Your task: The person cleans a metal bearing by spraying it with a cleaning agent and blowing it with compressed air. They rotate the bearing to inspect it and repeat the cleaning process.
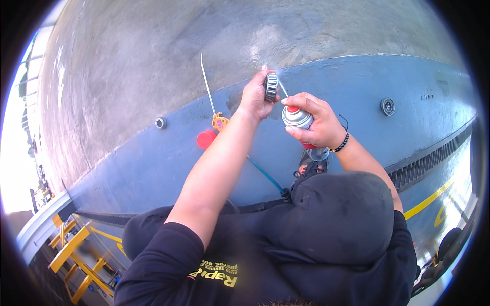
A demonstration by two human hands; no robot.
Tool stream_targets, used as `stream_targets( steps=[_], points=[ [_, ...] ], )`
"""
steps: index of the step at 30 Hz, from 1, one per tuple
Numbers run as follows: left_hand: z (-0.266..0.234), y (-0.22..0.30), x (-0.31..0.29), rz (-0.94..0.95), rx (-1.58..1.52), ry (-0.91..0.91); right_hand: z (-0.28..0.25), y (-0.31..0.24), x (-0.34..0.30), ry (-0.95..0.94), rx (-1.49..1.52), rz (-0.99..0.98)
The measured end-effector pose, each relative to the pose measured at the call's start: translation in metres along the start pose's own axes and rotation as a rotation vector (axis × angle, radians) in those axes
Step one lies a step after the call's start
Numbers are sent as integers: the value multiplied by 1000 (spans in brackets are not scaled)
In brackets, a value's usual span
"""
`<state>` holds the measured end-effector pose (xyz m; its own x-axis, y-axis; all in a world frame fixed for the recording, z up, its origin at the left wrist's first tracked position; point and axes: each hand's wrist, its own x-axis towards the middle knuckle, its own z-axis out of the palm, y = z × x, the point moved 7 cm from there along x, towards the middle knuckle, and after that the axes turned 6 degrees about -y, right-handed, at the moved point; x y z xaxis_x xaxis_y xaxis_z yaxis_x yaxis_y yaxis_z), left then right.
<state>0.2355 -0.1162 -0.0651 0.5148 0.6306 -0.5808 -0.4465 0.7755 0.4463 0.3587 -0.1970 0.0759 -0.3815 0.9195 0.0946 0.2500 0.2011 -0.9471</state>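
Observation:
My left hand (pixel 258 97) is closed round a tapered roller bearing (pixel 271 87), its dark cage and shiny rollers turned to the right. In my right hand (pixel 319 120) is a spray can (pixel 297 118) with a silver top and a red nozzle (pixel 292 108). A finger lies on the nozzle. From it a thin straw (pixel 283 87) points up at the bearing's side, and a faint pale mist shows by the straw's tip. The can's lower part is mostly hidden by my hand.
On the blue floor lie a small metal ring (pixel 161 123), a round bearing-like part (pixel 387 106), a red round piece (pixel 206 139), an orange-yellow piece (pixel 219 122) with a thin white tube, and a teal hose (pixel 265 172). A black drain grate (pixel 431 153) runs at right; a yellow frame (pixel 76 260) stands lower left.

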Motion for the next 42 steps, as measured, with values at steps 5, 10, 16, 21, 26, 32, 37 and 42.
stream_targets(
  steps=[5,10,16,21,26,32,37,42],
  points=[
    [12,-4,-8,-106,-50,-52,1,-4,0,10,61,-40],
    [15,-4,-7,-136,-109,-141,2,-4,0,1,83,-30],
    [26,2,-9,97,-86,-88,11,-1,0,-55,81,-25],
    [23,-2,-6,-78,-108,-207,11,-4,0,-36,78,-60],
    [25,-1,-7,49,-147,-84,11,-6,-1,-57,78,-69],
    [27,12,-12,60,-320,-247,7,-9,-2,-31,81,-74],
    [36,7,-18,28,-98,-331,5,-10,0,28,85,-116],
    [40,-2,-15,43,-78,-252,-2,-12,4,52,63,-84]
  ],
)
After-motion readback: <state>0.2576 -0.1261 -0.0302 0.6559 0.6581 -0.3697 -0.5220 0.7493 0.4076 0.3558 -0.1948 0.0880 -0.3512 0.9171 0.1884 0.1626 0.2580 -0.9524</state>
